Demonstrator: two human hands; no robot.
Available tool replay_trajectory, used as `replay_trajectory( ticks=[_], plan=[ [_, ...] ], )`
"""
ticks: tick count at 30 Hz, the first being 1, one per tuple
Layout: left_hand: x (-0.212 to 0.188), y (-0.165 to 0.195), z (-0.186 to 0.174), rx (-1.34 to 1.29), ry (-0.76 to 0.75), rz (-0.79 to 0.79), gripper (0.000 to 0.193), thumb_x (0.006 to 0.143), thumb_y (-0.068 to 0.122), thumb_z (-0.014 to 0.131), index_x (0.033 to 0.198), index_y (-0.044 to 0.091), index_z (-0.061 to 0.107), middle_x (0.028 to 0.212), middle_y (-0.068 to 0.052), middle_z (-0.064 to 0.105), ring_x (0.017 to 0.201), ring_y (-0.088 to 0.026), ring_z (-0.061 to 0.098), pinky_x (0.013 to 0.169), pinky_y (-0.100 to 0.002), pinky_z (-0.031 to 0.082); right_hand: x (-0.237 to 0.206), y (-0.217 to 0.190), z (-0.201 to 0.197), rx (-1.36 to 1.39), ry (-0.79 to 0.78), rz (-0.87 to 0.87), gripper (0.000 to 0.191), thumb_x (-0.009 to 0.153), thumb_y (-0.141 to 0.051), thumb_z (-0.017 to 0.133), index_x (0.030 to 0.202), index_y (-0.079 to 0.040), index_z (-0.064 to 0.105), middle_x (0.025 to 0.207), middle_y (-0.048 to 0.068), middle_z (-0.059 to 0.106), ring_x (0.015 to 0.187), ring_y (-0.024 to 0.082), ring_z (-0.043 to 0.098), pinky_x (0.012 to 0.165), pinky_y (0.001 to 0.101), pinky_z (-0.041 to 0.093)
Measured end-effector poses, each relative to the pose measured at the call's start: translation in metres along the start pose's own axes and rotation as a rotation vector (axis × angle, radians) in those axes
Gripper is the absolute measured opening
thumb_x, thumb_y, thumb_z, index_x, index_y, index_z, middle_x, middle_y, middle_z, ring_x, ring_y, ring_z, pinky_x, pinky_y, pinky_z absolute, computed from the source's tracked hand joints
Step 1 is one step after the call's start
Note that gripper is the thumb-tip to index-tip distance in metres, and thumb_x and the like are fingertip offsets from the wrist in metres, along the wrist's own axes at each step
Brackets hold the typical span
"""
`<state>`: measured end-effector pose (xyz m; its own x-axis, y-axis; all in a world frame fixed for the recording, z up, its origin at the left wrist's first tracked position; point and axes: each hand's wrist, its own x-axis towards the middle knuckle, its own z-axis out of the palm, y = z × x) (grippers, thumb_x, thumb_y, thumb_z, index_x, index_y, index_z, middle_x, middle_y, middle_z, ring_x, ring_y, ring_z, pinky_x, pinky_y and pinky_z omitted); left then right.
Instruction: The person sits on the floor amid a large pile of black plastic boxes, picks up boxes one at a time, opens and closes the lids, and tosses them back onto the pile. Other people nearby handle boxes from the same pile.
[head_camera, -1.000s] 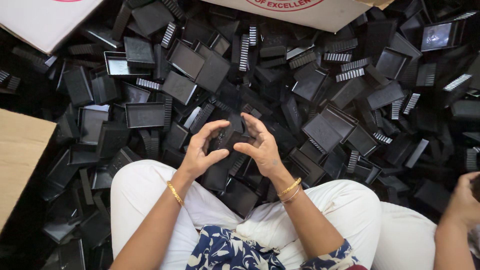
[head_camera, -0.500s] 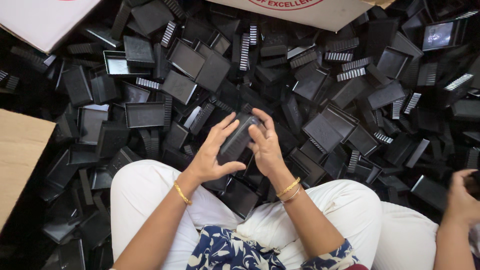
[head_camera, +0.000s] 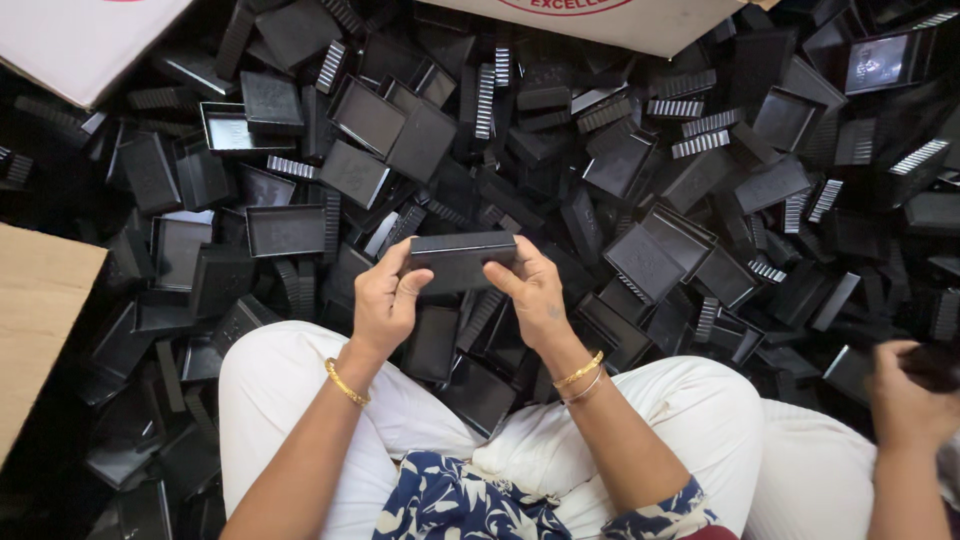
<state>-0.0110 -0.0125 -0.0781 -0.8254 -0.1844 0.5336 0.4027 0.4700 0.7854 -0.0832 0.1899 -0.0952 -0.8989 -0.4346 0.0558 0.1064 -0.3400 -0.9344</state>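
The fingers (head_camera: 405, 280) of the left hand (head_camera: 385, 305) and those of the right hand (head_camera: 530, 290) are closed on the two short ends of a flat black box (head_camera: 462, 260), which is held level and lengthwise between them, above the person's lap and over the heap. The thumbs lie on the near face; the other fingers wrap behind and are mostly hidden.

Risk: the grip bears only on the ends. If either hand eases off, the box would likely tip and drop into the pile of black trays (head_camera: 640, 190) below, where it would be hard to tell from its neighbours. Uneven squeezing could also skew the two halves, if the box is in two parts; the pictures do not show a seam clearly.

Containers: the loose trays on the floor lie at all angles, some face up, some on edge. Those facing up, such as the shallow tray (head_camera: 285, 230) left of the left hand, appear empty. Ribbed black strips (head_camera: 700, 135) are scattered among them. A white cardboard box (head_camera: 85, 40) lies at the upper left and another carton (head_camera: 620, 20) at the top edge; their contents are not visible. A brown board (head_camera: 35, 320) lies at the left. Another person's hand (head_camera: 905, 395) works at the lower right, well apart.
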Motion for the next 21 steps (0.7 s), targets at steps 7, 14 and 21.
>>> replay_trajectory(
  ticks=[7, 14, 21],
  plan=[
    [-0.001, 0.000, 0.003, -0.059, 0.037, -0.035, 0.033, 0.103, 0.016, 0.065, 0.129, -0.005, 0.062, 0.098, -0.010, 0.074, 0.087, -0.013, 0.068, 0.078, -0.026, 0.054, -0.002, -0.001, 0.006, -0.018, 0.048, -0.054, 0.033, 0.093, -0.004, 0.072, 0.124, 0.001, 0.064, 0.115, 0.005, 0.071, 0.104, 0.012, 0.066, 0.093, 0.0280, 0.054],
    [0.055, 0.058, -0.012, -0.018, 0.276, 0.140, 0.032, 0.115, 0.018, 0.058, 0.140, -0.002, 0.057, 0.124, -0.011, 0.065, 0.112, -0.016, 0.063, 0.104, -0.028, 0.050, -0.020, 0.010, 0.033, -1.021, -0.227, -0.427, 0.060, 0.071, -0.016, 0.085, 0.126, -0.007, 0.060, 0.128, 0.017, 0.065, 0.123, 0.034, 0.059, 0.109, 0.0445, 0.042],
    [0.188, 0.109, -0.039, 0.104, 0.647, 0.698, 0.036, 0.116, 0.018, 0.056, 0.145, -0.002, 0.048, 0.144, -0.014, 0.056, 0.129, -0.022, 0.056, 0.115, -0.032, 0.044, -0.060, 0.058, 0.051, -1.656, -0.652, -0.535, 0.045, 0.089, -0.015, 0.066, 0.134, -0.011, 0.061, 0.132, 0.018, 0.059, 0.132, 0.035, 0.052, 0.128, 0.0619, 0.026]
  ],
)
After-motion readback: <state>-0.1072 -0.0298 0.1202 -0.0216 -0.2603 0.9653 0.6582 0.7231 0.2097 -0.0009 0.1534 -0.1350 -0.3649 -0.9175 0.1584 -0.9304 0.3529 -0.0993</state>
